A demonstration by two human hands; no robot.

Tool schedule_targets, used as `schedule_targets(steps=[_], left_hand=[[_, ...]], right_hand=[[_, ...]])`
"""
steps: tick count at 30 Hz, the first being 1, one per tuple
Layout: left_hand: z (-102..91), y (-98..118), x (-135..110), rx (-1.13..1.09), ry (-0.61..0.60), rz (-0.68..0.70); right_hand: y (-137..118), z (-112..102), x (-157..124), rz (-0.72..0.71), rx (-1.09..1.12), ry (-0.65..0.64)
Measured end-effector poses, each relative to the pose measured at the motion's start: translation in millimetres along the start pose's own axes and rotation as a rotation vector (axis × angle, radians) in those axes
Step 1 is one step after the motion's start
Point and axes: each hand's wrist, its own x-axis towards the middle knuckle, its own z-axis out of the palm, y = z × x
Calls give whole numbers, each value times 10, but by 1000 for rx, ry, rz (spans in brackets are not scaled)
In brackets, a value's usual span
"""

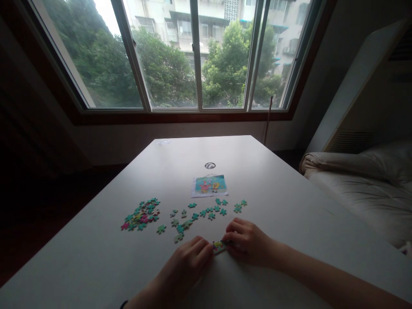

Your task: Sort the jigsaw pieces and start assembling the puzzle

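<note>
A small joined section of jigsaw puzzle pieces (219,246), green with yellow and pink, lies near the table's front. My left hand (191,259) has its curled fingers at the section's left end. At the right end, my right hand (244,240) is closed, thumb and fingers pinched around the edge. Both hands partly cover the section, so its full length is hidden. Just beyond them, loose teal and pale green puzzle pieces (211,216) are scattered. A printed picture card (210,184) with pink and yellow cartoon figures lies flat behind those pieces.
A heap of mixed puzzle pieces (141,216) lies to the left on the white table (273,193). A round dark emblem (210,165) and some clear plastic (162,143) are farther back. A padded pale seat (363,184) stands to the right, and a window (196,109) is beyond.
</note>
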Motion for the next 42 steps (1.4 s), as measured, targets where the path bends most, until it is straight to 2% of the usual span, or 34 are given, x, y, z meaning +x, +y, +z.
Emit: schedule_targets(steps=[8,15,21,31,38,42], left_hand=[[-33,15,21,-50,45,9],[-101,17,27,-41,-8,19],[-111,36,35,-61,4,20],[-84,-21,26,-228,3,-129],[-234,-58,49,-258,-131,-278],[-223,-86,54,-261,-165,-303]], right_hand=[[-2,-4,9,-11,-8,1],[6,-18,-2,-24,-10,14],[25,-3,-17,-14,-6,-7],[23,3,-16,-6,-7,-11],[26,-3,-24,-11,-17,-14],[27,-2,-17,-18,-18,-13]])
